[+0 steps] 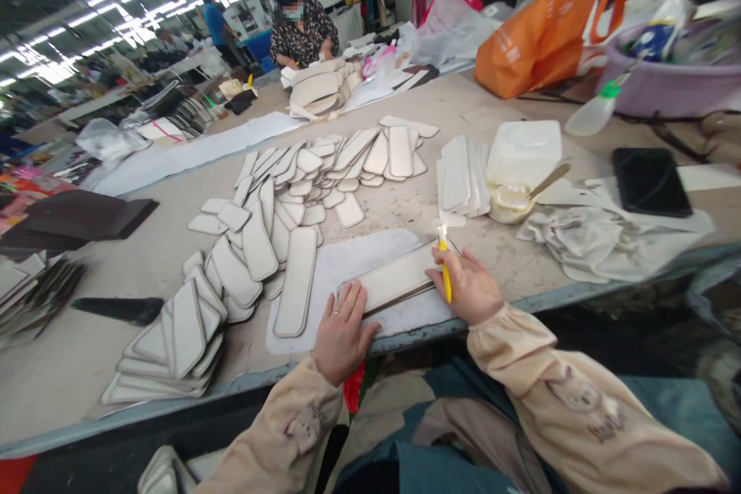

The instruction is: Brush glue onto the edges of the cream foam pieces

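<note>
My left hand (346, 330) lies with its fingers stretched flat over the left end of a small stack of long pale panels with dark edges (399, 276). In my right hand (472, 285) is a yellow-handled brush (445, 278), its bristles up and smeared white. Fingers of that hand also touch the panels' right end. Beneath the stack spreads a white sheet (341, 262) at the table's front edge. One rounded pale panel (296, 282) rests on the sheet, left of my left hand. A cup of white paste with a stick (510, 202) stands beyond my right hand.
Loose pale pieces (260, 239) cover the table's middle and left. Right of them are more white panels (457, 177), a white plastic jug (524, 150), crumpled cloth (596, 235), a dark tablet-like device (652, 181), an orange bag (544, 31) and a purple basin (677, 85). A co-worker (302, 27) works opposite.
</note>
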`<state>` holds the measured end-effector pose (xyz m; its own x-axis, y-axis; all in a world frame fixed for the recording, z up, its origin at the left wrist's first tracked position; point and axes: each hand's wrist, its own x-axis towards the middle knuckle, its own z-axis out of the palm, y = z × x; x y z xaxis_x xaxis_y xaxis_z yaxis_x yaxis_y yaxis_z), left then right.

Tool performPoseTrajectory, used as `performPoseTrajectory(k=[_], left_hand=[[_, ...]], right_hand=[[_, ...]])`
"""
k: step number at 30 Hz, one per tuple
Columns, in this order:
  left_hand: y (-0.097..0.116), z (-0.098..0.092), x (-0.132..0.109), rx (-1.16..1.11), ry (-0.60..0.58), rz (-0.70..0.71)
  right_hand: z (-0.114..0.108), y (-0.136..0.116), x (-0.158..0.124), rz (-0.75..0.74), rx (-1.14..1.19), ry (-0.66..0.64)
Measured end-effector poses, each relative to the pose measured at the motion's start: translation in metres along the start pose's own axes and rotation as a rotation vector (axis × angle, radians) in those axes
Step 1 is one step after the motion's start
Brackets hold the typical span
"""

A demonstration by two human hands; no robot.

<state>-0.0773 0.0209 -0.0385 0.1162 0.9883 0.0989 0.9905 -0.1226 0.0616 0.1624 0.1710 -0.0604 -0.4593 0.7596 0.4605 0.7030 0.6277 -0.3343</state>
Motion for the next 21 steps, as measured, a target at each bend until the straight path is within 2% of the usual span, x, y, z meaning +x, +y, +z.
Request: performPoseTrajectory(k=[4,7,11,14,17,21], left_hand=[[0.002,0.005,0.0,-0.022,0.035,-0.004],[0.003,0.008,0.0,-0.023,0.058,-0.001],[0.001,0.013,-0.001,-0.003,0.095,0.014],[-0.001,0.017,-0.002,0.014,0.108,0.02],[-0.001,0.016,-0.001,0.015,0.113,0.02],[0.0,0.014,0.0,0.02,0.107,0.012]], right_hand=[[-0.005,-0.006,0.002,-0.013,0.001,0.001],[-0.006,-0.028,0.005,-0.132,0.099,0.003],[0.007,-0.073,0.007,-0.344,0.271,-0.141],[0.022,-0.089,0.007,-0.384,0.286,-0.227],[0.025,-0.078,0.005,-0.352,0.245,-0.216],[0.01,-0.039,0.004,-0.246,0.165,-0.135]])
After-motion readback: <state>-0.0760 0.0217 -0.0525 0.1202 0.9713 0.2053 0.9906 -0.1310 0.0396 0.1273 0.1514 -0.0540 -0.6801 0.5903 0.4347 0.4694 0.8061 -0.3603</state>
